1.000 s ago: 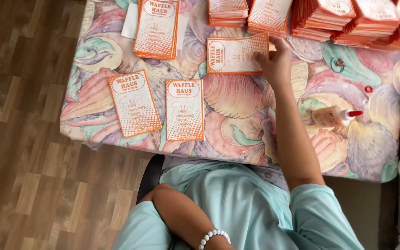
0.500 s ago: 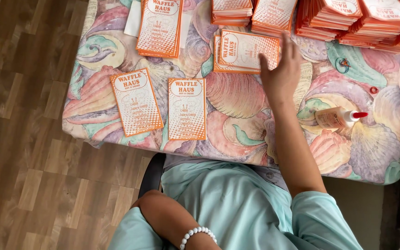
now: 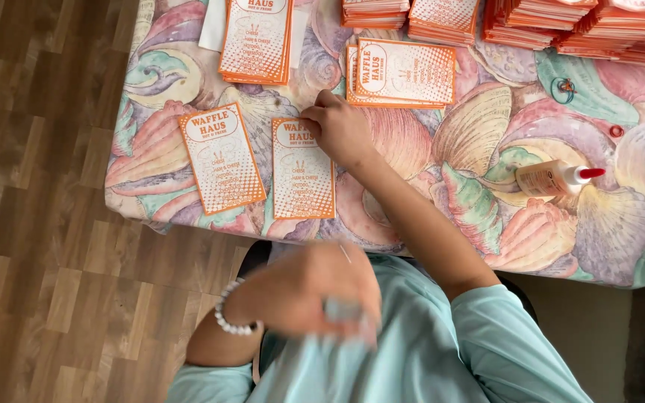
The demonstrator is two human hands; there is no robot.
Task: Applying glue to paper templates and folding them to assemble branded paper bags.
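— What is seen underfoot?
— A wood-plank floor (image 3: 39,224) in mixed browns is laid to the left.
— And the furniture?
— A table (image 3: 621,246) is covered by a pastel seashell-patterned cloth (image 3: 487,224); even, soft daylight is cast over it.

My cards (image 3: 304,170) are orange and white with dotted shading. The tablecloth (image 3: 487,160) shows pastel seashells in pink, green and lilac. My shirt (image 3: 442,358) is pale teal, my bracelet (image 3: 227,319) white beads.
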